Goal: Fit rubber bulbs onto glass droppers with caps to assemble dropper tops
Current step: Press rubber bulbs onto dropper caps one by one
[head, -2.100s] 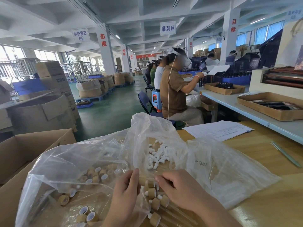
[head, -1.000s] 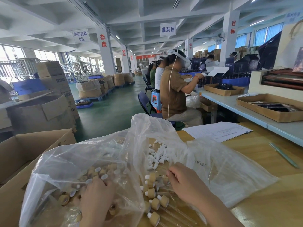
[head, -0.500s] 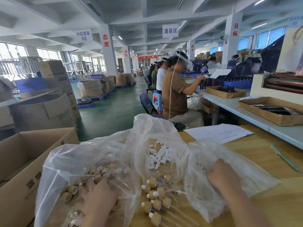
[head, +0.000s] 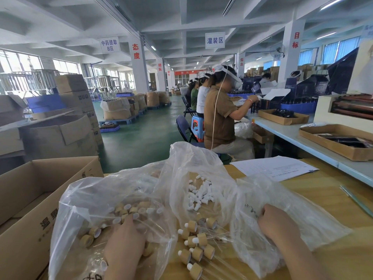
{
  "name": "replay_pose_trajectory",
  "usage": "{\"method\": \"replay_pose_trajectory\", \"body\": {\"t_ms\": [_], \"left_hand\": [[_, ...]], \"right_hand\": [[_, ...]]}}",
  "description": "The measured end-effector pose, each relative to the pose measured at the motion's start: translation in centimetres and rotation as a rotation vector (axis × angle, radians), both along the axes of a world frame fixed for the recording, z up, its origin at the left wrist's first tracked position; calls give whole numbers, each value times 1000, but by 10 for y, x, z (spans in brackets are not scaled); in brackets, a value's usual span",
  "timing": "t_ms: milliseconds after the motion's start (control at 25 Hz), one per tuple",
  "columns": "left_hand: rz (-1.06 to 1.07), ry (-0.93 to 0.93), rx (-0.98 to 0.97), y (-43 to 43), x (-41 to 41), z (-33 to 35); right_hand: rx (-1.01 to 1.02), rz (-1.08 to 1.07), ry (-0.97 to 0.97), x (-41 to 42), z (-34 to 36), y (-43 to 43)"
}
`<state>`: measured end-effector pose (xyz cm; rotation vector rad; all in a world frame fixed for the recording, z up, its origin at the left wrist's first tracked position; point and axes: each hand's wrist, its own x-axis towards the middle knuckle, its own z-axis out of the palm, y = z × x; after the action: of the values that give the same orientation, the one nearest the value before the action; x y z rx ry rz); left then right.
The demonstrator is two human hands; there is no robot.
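1. Position. The left hand (head: 124, 247) lies buried in the left bag (head: 84, 199), its fingertips among the tan caps (head: 129, 210). The right hand (head: 277, 226) is at the right bag (head: 302, 215), fingers curled into the film. Finished dropper tops (head: 196, 242) lie on the bench (head: 333, 257) between the two hands. The white rubber bulbs (head: 198, 196) sit in the middle bag (head: 181, 168), beyond that pile.
2. Hand state. We cannot tell whether either hand holds a part. The left fingertips are hidden by caps and the right ones by plastic. We cannot make out what the right bag contains.
3. Handling. We judge every part to be light. The caps look stiff and should take a firm pinch at the sides. The bulbs are probably soft and grippy, so we would squeeze them by the body and push them on. The glass stems (head: 222, 237) are thin, smooth and likely brittle. We would hold each assembly by its cap, close to the joint, never by the far end of the tube.
4. Change. Two seconds earlier both hands met over the pile of dropper tops. Since then the left hand has gone leftward into the caps and the right hand rightward to its bag. The pile and the bulbs lie as they did.
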<state>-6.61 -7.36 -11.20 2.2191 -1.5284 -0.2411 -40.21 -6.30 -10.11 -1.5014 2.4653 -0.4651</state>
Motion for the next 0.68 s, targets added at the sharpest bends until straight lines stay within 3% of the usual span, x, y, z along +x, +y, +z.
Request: {"method": "replay_pose_trajectory", "body": {"t_ms": [120,240,360,520,680], "left_hand": [[17,92,-122,-1,-4,1],[45,268,-455,4,-13,8],[10,404,-710,10,-22,18],[-179,503,-689,22,-42,20],[-453,571,-607,33,-58,16]], "right_hand": [[17,-7,9,-2,0,0],[-1,-22,-49,0,0,1],[-181,-78,-211,1,3,2],[-601,-69,-335,7,10,5],[-760,79,-531,22,20,12]]}}
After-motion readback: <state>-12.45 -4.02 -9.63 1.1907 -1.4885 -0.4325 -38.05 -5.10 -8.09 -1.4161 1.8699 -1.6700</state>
